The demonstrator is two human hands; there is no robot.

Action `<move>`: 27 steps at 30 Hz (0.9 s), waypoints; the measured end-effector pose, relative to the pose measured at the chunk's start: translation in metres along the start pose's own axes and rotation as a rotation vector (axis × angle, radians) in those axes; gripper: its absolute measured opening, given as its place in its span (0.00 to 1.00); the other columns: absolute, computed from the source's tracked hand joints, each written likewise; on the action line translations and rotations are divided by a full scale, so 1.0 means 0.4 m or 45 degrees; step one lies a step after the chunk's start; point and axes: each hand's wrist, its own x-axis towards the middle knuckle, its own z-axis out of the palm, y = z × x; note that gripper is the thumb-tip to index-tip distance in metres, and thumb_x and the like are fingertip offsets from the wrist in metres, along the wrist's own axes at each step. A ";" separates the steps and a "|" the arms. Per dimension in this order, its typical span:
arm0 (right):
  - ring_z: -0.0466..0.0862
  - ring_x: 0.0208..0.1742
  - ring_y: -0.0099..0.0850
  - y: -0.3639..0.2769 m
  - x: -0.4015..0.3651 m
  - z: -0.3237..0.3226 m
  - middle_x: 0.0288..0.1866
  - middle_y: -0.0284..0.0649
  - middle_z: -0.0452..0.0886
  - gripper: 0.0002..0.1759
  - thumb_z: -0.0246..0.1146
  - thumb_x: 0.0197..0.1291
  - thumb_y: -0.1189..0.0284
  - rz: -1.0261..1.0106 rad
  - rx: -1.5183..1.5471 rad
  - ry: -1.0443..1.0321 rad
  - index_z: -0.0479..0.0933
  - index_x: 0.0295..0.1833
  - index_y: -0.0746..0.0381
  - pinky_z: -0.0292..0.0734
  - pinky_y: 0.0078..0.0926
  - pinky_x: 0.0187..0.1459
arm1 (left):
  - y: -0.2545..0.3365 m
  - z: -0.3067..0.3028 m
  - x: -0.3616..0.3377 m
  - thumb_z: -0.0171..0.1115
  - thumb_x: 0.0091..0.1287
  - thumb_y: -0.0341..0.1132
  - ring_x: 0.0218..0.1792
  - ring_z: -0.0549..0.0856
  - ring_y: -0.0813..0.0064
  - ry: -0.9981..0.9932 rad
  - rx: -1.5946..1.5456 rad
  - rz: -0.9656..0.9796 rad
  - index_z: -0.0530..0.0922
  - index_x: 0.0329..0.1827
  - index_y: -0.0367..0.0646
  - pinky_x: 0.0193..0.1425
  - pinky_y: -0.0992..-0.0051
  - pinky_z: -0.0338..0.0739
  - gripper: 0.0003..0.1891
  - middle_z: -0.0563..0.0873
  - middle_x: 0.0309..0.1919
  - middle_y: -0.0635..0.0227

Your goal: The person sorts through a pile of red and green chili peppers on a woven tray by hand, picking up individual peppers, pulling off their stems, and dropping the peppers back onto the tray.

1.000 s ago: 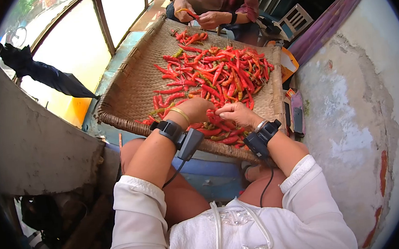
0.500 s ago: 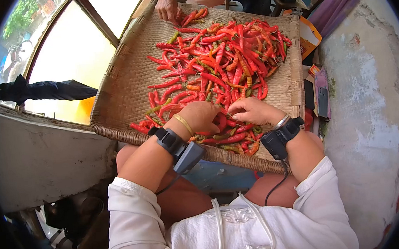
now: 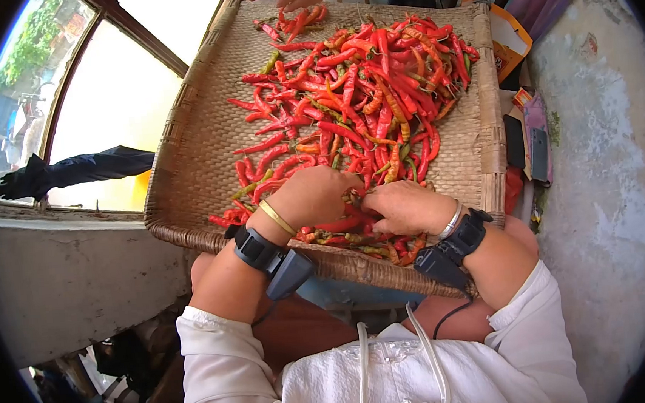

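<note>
Left hand (image 3: 313, 196) curled, right hand (image 3: 412, 208) bent against red chillies (image 3: 384, 121); I cannot tell what either pinches. Woven tray (image 3: 201, 147) beneath both, patchy wall (image 3: 602, 149) to their right.

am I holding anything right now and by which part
Can't tell: your left hand and right hand are close together over the red peppers, hiding any grip.

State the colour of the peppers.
The peppers are mostly red, some orange or green; clearest in head view.
</note>
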 end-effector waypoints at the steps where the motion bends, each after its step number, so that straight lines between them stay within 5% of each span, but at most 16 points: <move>1: 0.78 0.44 0.45 -0.002 -0.002 0.000 0.38 0.49 0.78 0.17 0.64 0.46 0.65 0.007 0.015 0.001 0.74 0.40 0.65 0.71 0.41 0.45 | -0.005 -0.034 -0.007 0.52 0.53 0.30 0.25 0.79 0.58 0.020 -0.108 -0.050 0.77 0.43 0.45 0.32 0.64 0.73 0.14 0.79 0.23 0.54; 3: 0.78 0.44 0.45 -0.004 -0.002 0.004 0.38 0.49 0.78 0.17 0.64 0.46 0.65 0.015 0.020 0.005 0.73 0.40 0.65 0.71 0.41 0.45 | -0.050 -0.068 -0.011 0.54 0.54 0.28 0.23 0.79 0.63 0.219 -0.173 -0.043 0.77 0.42 0.42 0.29 0.69 0.72 0.12 0.77 0.20 0.57; 4: 0.78 0.44 0.45 -0.003 0.000 0.004 0.38 0.49 0.78 0.18 0.64 0.47 0.65 0.022 0.016 0.006 0.73 0.41 0.65 0.71 0.40 0.45 | -0.068 -0.091 -0.012 0.55 0.57 0.26 0.26 0.80 0.76 0.394 -0.284 -0.040 0.75 0.47 0.40 0.30 0.75 0.73 0.13 0.78 0.22 0.63; 6: 0.77 0.44 0.44 0.001 0.002 0.012 0.38 0.48 0.77 0.18 0.63 0.46 0.66 0.016 0.005 0.028 0.73 0.41 0.64 0.71 0.40 0.44 | -0.103 -0.104 0.013 0.54 0.60 0.22 0.34 0.77 0.86 0.951 -1.063 -0.122 0.69 0.56 0.38 0.35 0.81 0.75 0.19 0.77 0.47 0.66; 8: 0.77 0.44 0.44 0.011 0.005 0.024 0.37 0.47 0.77 0.18 0.63 0.46 0.67 0.009 -0.011 0.051 0.72 0.42 0.63 0.71 0.40 0.43 | -0.107 -0.139 0.024 0.57 0.58 0.23 0.35 0.78 0.85 1.218 -1.041 -0.157 0.70 0.55 0.39 0.36 0.82 0.75 0.20 0.75 0.52 0.61; 9: 0.77 0.43 0.44 0.017 0.008 0.028 0.37 0.47 0.76 0.18 0.63 0.46 0.67 -0.018 0.021 0.065 0.72 0.43 0.63 0.71 0.39 0.43 | -0.113 -0.137 0.027 0.57 0.58 0.23 0.35 0.78 0.85 1.219 -1.043 -0.155 0.70 0.55 0.39 0.36 0.82 0.75 0.20 0.75 0.52 0.61; 11: 0.77 0.43 0.44 0.018 0.009 0.027 0.37 0.47 0.76 0.18 0.63 0.46 0.67 -0.045 0.053 0.077 0.72 0.43 0.63 0.71 0.39 0.43 | -0.136 -0.112 0.039 0.60 0.54 0.24 0.38 0.80 0.78 0.866 -0.299 -0.205 0.73 0.51 0.39 0.38 0.79 0.76 0.19 0.75 0.51 0.58; 12: 0.76 0.42 0.44 0.009 0.006 0.015 0.36 0.47 0.76 0.18 0.63 0.46 0.67 -0.039 0.131 0.014 0.72 0.43 0.62 0.71 0.38 0.43 | -0.163 -0.079 0.057 0.60 0.52 0.27 0.40 0.81 0.67 0.728 -0.086 -0.004 0.76 0.47 0.39 0.40 0.72 0.77 0.17 0.75 0.50 0.57; 14: 0.76 0.42 0.43 0.009 0.008 0.015 0.36 0.47 0.76 0.17 0.63 0.46 0.67 -0.032 0.215 -0.056 0.73 0.42 0.62 0.71 0.37 0.43 | -0.136 -0.044 0.067 0.59 0.52 0.32 0.39 0.80 0.59 0.524 0.058 0.042 0.78 0.42 0.41 0.44 0.66 0.75 0.13 0.76 0.44 0.59; 17: 0.76 0.41 0.43 0.017 0.013 0.030 0.36 0.47 0.75 0.15 0.62 0.46 0.66 -0.097 0.178 -0.166 0.75 0.39 0.62 0.70 0.35 0.42 | -0.135 -0.006 0.077 0.58 0.53 0.33 0.39 0.80 0.60 0.327 0.082 -0.128 0.79 0.39 0.42 0.45 0.64 0.74 0.11 0.76 0.42 0.59; 24: 0.79 0.32 0.40 0.011 0.015 0.015 0.27 0.43 0.79 0.07 0.61 0.45 0.70 -0.048 0.202 -0.118 0.77 0.30 0.62 0.73 0.34 0.35 | -0.152 -0.017 0.079 0.59 0.50 0.34 0.35 0.81 0.61 0.347 0.141 -0.026 0.81 0.32 0.42 0.39 0.65 0.75 0.08 0.79 0.35 0.60; 27: 0.80 0.32 0.38 0.016 0.010 -0.002 0.27 0.42 0.79 0.05 0.61 0.44 0.72 -0.015 0.255 -0.016 0.78 0.29 0.61 0.73 0.33 0.35 | -0.139 -0.079 0.051 0.60 0.49 0.29 0.32 0.80 0.63 0.242 -0.134 -0.109 0.80 0.32 0.40 0.36 0.69 0.74 0.07 0.81 0.31 0.61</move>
